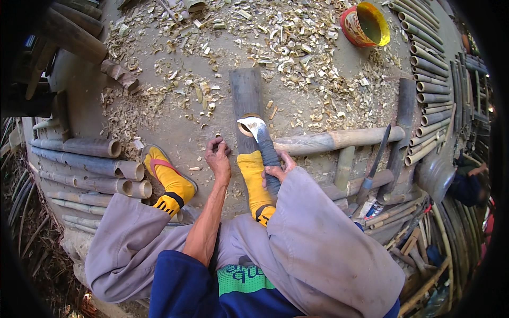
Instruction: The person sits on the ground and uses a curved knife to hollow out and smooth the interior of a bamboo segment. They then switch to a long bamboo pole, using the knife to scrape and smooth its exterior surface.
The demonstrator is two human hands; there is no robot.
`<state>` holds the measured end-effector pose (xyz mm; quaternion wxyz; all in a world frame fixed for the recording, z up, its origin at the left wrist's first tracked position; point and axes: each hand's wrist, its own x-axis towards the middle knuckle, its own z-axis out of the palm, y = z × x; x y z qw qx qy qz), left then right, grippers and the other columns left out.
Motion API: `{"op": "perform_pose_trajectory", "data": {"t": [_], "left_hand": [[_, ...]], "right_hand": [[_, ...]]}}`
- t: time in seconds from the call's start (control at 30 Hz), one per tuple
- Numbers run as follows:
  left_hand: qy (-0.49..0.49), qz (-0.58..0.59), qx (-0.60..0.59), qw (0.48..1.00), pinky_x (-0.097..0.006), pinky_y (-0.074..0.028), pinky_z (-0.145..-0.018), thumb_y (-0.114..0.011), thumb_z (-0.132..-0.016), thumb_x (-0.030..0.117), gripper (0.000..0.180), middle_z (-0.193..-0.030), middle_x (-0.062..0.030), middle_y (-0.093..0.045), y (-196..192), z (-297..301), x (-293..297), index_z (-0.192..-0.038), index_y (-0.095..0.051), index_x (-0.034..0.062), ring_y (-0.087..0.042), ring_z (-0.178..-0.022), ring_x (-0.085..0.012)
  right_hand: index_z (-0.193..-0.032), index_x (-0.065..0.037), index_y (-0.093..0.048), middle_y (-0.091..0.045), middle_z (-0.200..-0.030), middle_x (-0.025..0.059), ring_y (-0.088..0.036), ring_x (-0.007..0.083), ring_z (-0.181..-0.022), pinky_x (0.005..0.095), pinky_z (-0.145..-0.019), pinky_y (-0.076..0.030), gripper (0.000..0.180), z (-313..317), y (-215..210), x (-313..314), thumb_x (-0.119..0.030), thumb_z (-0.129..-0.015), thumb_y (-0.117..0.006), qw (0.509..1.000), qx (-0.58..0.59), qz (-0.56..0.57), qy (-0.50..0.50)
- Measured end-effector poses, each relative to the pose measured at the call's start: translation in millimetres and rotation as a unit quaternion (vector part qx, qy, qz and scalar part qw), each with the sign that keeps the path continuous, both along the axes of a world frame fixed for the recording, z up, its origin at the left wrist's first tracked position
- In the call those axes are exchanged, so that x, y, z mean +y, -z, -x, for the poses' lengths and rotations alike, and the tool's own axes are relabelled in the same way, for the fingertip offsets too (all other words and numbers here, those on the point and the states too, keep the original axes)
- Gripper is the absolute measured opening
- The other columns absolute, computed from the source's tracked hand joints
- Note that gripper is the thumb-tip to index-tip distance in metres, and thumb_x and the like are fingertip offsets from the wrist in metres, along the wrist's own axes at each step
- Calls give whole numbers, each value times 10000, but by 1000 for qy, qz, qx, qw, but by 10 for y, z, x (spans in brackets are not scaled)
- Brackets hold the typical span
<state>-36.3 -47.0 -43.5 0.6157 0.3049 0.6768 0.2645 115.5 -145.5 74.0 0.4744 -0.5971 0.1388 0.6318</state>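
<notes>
My right hand (278, 168) is wrapped round the dark, bound handle of a tool with a curved metal blade (253, 125). The blade lies over a pale-rimmed hole in a dark bamboo pole (246, 87). My foot in a yellow sock (252, 172) rests at the pole's near end. Left of the pole, my left hand (217, 157) hovers with its fingers curled in. A small pale chip shows by its fingertips; whether they pinch it I cannot tell.
Wood chips (297, 58) litter the ground ahead. A red and yellow bucket (366, 25) stands far right. Cut bamboo lengths (87, 165) lie at left, others (428, 87) at right. A long knife (374, 159) leans by a pale bamboo crosspiece (339, 140).
</notes>
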Motion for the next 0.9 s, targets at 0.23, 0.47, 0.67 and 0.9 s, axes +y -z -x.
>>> {"op": "perform_pose_trajectory", "data": {"t": [0.23, 0.47, 0.67, 0.9], "left_hand": [[12, -2, 11, 1000, -250, -494, -636, -581, -845, 63, 140, -808, -27, -559, 5, -15, 1, -979, -573, 21, -545, -705, -113], [3, 3, 9, 1000, -264, -489, -645, -587, -845, 75, 129, -805, -22, -556, 16, 1, 16, -967, -581, 34, -534, -703, -112], [-1, -1, 1, 1000, -242, -509, -616, -613, -839, 92, 136, -802, -18, -568, 12, -14, 16, -954, -604, 19, -539, -701, -94], [1, 7, -3, 1000, -257, -487, -634, -595, -842, 73, 133, -802, -14, -547, 38, 14, 22, -968, -577, 36, -529, -686, -110]], "right_hand": [[-1268, -14, -384, -572, -697, 121, -569, 188, -474, 321, -422, -471, 555, -69, -86, -98, 41, -766, -615, 998, -44, -1, 36], [-1261, -16, -390, -567, -704, 109, -568, 177, -498, 331, -441, -461, 560, 25, 64, -197, 35, -755, -624, 997, -57, 25, 42], [-1267, -35, -400, -580, -719, 107, -573, 173, -503, 320, -442, -462, 551, 147, 591, -711, 28, -767, -624, 977, -211, 11, -33], [-1275, -30, -399, -590, -734, 114, -590, 179, -526, 310, -478, -490, 513, -36, -198, 77, 10, -804, -599, 997, -76, 30, 2]]}}
